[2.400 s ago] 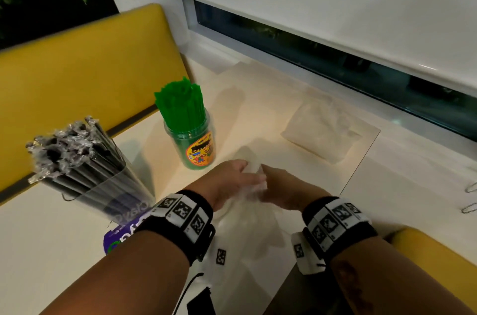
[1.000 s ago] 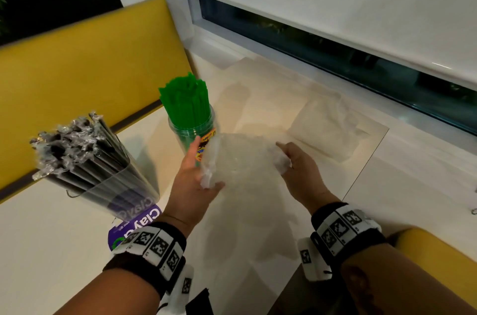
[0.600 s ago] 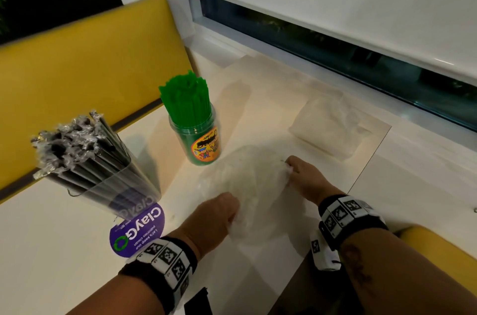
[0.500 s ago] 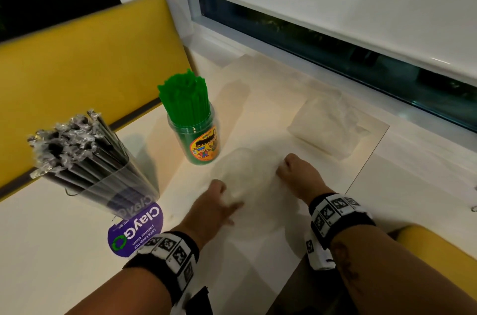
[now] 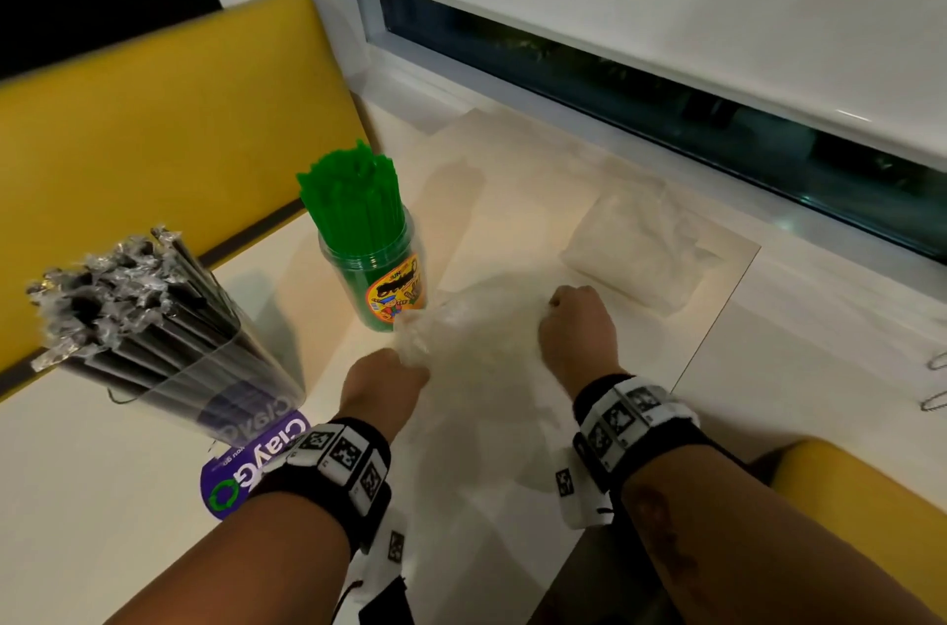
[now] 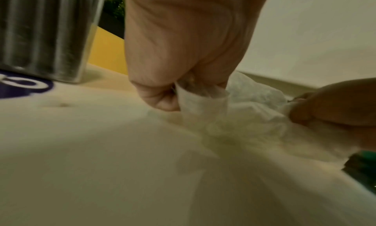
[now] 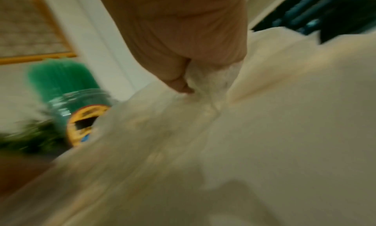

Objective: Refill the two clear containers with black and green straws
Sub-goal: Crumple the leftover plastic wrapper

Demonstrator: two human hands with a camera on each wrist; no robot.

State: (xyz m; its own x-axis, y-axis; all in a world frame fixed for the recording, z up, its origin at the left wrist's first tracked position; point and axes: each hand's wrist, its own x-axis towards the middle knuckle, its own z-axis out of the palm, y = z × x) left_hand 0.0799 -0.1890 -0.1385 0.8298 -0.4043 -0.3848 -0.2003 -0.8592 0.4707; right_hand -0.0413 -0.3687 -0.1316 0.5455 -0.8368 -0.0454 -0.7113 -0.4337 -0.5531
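A clear jar [image 5: 382, 288] packed with green straws [image 5: 353, 196] stands at the table's middle left; it shows blurred in the right wrist view [image 7: 81, 110]. At the left a clear container [image 5: 215, 383] leans, full of wrapped black straws [image 5: 118, 296]; its wall shows in the left wrist view [image 6: 46, 33]. An empty clear plastic bag [image 5: 481, 332] lies crumpled on the table between my hands. My left hand [image 5: 387, 381] pinches its near left edge [image 6: 203, 104]. My right hand [image 5: 576, 322] grips its far right edge [image 7: 211, 83]. Both fists rest low over the table.
A second crumpled clear bag [image 5: 640, 250] lies at the back right, by the window sill. A purple round sticker [image 5: 256, 465] sits under the black straw container. A yellow bench back [image 5: 169, 137] runs along the left, and a yellow seat [image 5: 861, 511] lies at the lower right.
A second ago both hands held the bag up in the air, spread out. They have since brought it down onto the table and closed into fists on its edges.
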